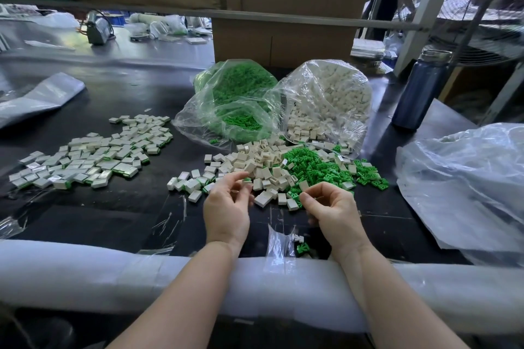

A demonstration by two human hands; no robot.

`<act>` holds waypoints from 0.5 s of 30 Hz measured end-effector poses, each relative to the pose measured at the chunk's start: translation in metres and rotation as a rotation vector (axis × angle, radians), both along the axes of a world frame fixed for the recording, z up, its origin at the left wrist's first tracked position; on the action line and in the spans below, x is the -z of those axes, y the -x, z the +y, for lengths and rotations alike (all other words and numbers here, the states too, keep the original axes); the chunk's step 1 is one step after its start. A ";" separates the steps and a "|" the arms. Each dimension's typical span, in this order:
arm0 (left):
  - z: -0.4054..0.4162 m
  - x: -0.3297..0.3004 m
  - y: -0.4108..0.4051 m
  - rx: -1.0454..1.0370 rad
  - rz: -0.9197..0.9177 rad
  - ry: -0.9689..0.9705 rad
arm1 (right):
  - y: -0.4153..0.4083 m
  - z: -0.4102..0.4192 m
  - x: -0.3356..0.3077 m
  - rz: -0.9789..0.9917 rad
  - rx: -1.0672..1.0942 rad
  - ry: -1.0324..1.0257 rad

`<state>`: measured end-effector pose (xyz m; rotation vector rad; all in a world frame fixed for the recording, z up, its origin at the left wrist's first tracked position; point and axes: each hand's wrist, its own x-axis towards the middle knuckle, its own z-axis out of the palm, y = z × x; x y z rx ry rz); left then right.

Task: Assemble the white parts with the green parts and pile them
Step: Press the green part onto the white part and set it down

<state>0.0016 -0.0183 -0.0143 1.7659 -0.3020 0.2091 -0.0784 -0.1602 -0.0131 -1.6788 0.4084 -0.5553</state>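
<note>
Loose white parts [255, 161] and loose green parts [314, 167] lie heaped together mid-table. Behind them stand a clear bag of green parts [238, 93] and a clear bag of white parts [331, 99]. Assembled white-and-green pieces [90, 156] spread out at the left, with a smaller cluster [192, 183] beside my left hand [226, 204]. That hand hovers at the near edge of the white heap, fingers loosely curled, nothing visible in them. My right hand [329, 207] curls thumb against forefinger at the green heap's edge. A white part [304, 185] stands at its fingertips; whether it is held is unclear.
A blue bottle [419, 91] stands at the right, a crumpled plastic sheet [465, 178] in front of it. A cardboard box [283, 39] rises behind the bags. White foam padding [113, 272] lines the near table edge. A few stray parts [300, 245] lie near it.
</note>
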 end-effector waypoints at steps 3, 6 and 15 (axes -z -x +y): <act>0.003 -0.001 -0.005 -0.176 0.000 0.039 | 0.000 0.000 0.000 -0.005 0.018 0.008; 0.005 -0.002 -0.008 -0.293 0.044 0.071 | -0.001 -0.001 -0.001 -0.006 0.056 0.007; 0.007 0.001 -0.012 -0.263 0.264 -0.111 | 0.000 -0.004 0.000 0.014 0.182 0.067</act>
